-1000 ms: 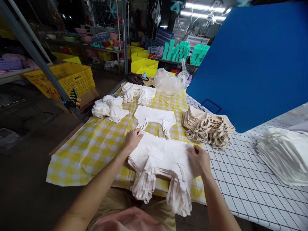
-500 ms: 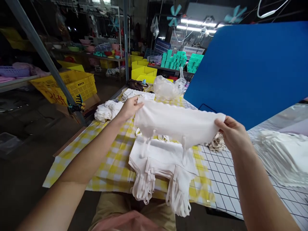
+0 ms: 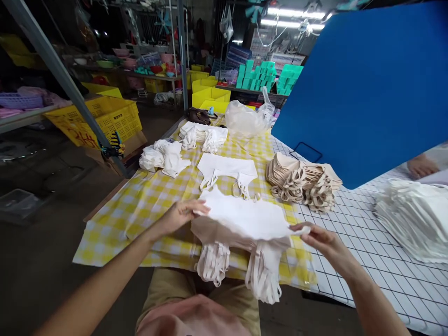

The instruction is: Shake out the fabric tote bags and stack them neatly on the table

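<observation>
A white cropped camisole is stretched between my hands, low over a stack of white camisoles whose straps hang off the table's near edge. My left hand pinches its left corner. At the right corner, the fingers of my right hand are closed on the fabric. Just beyond lies a single white camisole, flat with its straps toward me. To its right sits a pile of beige camisoles. The held piece covers most of the stack's top.
Yellow checked cloth covers the table's left part. Crumpled white garments, another white stack and a plastic bag lie farther back. A blue board leans at right, near a white stack and another person's hand.
Both my hands have come down and toward me, lowering the camisole from above the table to just over the stack. The single camisole and beige pile behind it now show.
</observation>
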Demonstrator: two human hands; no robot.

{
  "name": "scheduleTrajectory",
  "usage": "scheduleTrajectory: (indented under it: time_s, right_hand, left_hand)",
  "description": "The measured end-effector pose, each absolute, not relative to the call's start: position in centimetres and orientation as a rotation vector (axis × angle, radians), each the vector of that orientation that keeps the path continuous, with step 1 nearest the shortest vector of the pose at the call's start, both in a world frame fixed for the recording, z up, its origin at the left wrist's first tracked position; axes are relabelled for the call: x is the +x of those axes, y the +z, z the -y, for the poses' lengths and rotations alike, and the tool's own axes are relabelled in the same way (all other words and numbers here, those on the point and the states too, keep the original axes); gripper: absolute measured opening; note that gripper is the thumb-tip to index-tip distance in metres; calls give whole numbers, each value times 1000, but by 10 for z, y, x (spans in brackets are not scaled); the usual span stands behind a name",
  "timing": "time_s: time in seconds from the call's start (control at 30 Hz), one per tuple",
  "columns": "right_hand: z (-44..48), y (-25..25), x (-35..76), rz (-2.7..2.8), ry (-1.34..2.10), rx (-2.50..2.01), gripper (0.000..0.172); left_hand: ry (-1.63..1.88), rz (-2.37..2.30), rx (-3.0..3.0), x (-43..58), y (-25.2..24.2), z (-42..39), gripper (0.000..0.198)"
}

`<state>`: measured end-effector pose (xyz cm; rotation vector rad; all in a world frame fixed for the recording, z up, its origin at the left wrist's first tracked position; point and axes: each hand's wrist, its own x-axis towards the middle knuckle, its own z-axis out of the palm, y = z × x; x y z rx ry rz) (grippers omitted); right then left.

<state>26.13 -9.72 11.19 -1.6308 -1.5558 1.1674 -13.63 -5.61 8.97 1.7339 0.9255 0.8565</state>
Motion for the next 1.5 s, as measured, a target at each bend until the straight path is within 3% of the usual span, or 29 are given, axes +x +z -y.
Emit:
scheduleTrajectory:
  time_s: [0.2,0.47,0.63,0.87,1.27,1.5]
  right_hand:
    - [138,76,261,1573,1273,-1696,33]
    - [141,73,260,1623,1229,-1708,34]
    - [140,79,261,1660,1193,-1724,32]
    - [117,114,263,1569,1063,-1699,35]
    - [-5,186,232,1314,759,-1293,33]
    - [-63,186,219,1355,640,-1203,34]
  left_hand:
    - [652,-983,1756,-139,50,97,22]
    - [543,-966,1920,-145,54,99,38]
    - [541,-948,1889,-149,57,98,32]
    - [759,-964,1686,-146,89,66,21]
    - [1275,-1027,1402,-130,161,-71,53]
    - [1392,-1077,1366,-131,168,-123,38]
